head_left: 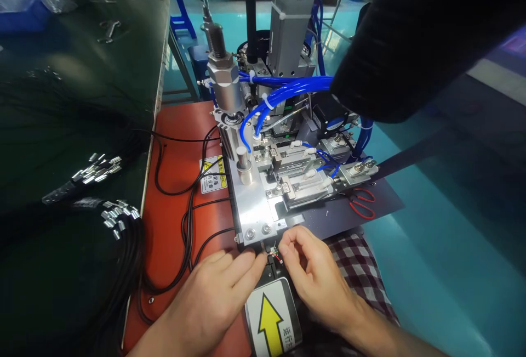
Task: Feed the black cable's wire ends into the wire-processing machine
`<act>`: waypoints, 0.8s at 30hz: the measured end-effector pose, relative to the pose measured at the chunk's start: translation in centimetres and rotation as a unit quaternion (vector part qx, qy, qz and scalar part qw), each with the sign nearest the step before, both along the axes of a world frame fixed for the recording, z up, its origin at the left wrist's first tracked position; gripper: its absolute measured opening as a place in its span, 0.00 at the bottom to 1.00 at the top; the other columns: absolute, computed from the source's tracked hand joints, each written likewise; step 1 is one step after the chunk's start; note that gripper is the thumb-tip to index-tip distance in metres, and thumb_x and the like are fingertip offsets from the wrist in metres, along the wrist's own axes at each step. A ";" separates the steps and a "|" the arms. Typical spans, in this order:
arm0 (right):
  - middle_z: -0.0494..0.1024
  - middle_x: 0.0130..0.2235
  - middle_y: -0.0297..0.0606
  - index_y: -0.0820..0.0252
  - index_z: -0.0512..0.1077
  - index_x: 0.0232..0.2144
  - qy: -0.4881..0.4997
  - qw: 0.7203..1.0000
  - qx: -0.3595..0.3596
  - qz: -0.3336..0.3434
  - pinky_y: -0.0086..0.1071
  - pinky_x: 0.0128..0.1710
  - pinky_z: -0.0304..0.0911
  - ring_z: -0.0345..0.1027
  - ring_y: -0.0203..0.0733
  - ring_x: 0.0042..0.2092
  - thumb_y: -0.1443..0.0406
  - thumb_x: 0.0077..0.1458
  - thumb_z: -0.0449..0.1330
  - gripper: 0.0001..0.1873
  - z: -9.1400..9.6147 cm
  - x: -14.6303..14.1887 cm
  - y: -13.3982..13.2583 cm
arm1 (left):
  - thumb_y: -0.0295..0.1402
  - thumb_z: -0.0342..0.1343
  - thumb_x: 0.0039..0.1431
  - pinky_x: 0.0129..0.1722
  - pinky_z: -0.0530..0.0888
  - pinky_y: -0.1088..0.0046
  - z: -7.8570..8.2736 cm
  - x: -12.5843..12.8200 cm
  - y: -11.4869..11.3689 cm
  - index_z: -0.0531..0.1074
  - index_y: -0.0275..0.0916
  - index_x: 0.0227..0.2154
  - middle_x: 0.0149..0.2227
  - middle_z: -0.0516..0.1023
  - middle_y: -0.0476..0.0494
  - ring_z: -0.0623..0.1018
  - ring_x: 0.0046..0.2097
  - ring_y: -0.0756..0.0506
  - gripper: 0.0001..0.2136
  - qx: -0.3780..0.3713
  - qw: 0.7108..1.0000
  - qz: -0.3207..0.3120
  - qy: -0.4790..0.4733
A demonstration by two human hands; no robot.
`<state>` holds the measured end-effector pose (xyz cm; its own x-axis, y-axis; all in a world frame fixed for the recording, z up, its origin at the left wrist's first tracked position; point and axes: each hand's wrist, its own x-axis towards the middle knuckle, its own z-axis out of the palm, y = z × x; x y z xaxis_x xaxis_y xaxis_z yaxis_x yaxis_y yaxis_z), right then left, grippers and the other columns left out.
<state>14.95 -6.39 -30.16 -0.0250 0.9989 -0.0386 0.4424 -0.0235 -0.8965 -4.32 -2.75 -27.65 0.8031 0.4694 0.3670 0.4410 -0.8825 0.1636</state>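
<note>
At the front edge of a metal pneumatic machine (257,203), my two hands work close together. My left hand (219,288) has its fingers pressed together by the front block, and whatever they hold is hidden. On the other side, my right hand (314,275) makes a pinch of thumb and forefinger; I cannot make out what is in it. Between the fingertips stick out thin coloured wires (276,255), one of them red with a pale tip. Just below lies a label with a yellow arrow (269,318).
Black cables (189,225) run across the red base (175,154). Bundles of cables with metal connectors (119,215) lie on the dark table at left, with a wrench (110,30) farther back. Red-handled scissors (364,203) rest at right. A large black tube (394,61) hangs overhead.
</note>
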 end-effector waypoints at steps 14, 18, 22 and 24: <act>0.66 0.25 0.32 0.57 0.64 0.28 0.011 0.998 -0.054 -0.026 0.31 0.26 0.56 0.60 0.37 0.26 0.65 0.60 0.50 0.09 -0.9 0.0 0.0 | 0.22 0.38 0.67 0.22 0.69 0.72 0.0 -0.1 -0.1 0.68 0.29 0.46 0.29 0.76 0.45 0.72 0.25 0.48 0.14 0.016 1.000 0.002 0.001; 0.64 0.24 0.29 0.58 0.66 0.29 0.142 0.980 -0.134 -0.037 0.27 0.19 0.51 0.55 0.33 0.22 0.60 0.60 0.52 0.10 -1.2 0.4 0.0 | 0.22 0.37 0.67 0.26 0.71 0.72 0.0 -0.4 -0.3 0.68 0.29 0.47 0.31 0.77 0.45 0.73 0.27 0.48 0.16 -0.002 1.000 0.009 0.018; 0.61 0.22 0.26 0.59 0.66 0.29 0.236 0.954 -0.185 -0.013 0.26 0.17 0.45 0.49 0.30 0.19 0.57 0.59 0.53 0.12 -0.9 0.3 0.2 | 0.24 0.37 0.67 0.29 0.71 0.71 -0.7 -1.0 -0.3 0.66 0.29 0.52 0.35 0.77 0.41 0.73 0.30 0.47 0.17 -0.032 0.999 -0.005 0.028; 0.59 0.21 0.25 0.59 0.67 0.29 0.214 0.961 -0.176 -0.012 0.26 0.17 0.46 0.49 0.31 0.19 0.58 0.59 0.53 0.12 -0.8 0.2 0.3 | 0.25 0.37 0.67 0.29 0.71 0.71 -1.0 -1.2 -0.2 0.65 0.28 0.52 0.35 0.77 0.40 0.73 0.31 0.47 0.17 -0.034 0.999 -0.012 0.027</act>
